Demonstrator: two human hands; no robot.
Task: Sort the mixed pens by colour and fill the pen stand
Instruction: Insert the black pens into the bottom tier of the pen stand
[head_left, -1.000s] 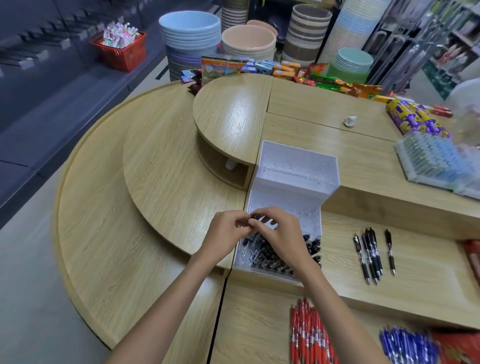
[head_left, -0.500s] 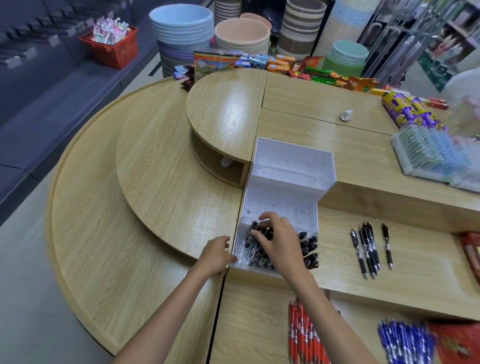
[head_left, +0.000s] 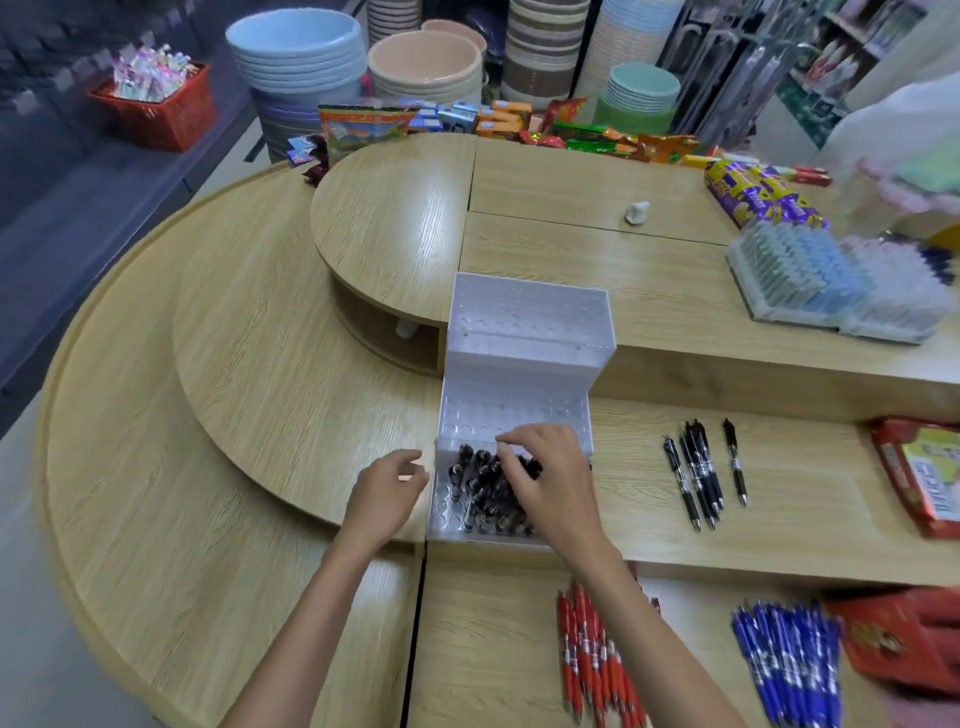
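Note:
A white stepped pen stand sits on the middle wooden tier. Its lower step holds several black pens standing in the holes. My right hand hovers over those pens, its curled fingers pinching one black pen among them. My left hand is beside the stand's left wall, fingers loosely curled and holding nothing. Several loose black pens lie to the right of the stand. A heap of red pens and a heap of blue pens lie on the near tier.
A tray of pale blue pens stands on the upper tier at right, with a small white object behind it. A red packet lies at the right edge. Snack packets and stacked basins line the back.
My left hand has left the pen it held with the right and dropped to the stand's left side. My right hand has lowered onto the black pens.

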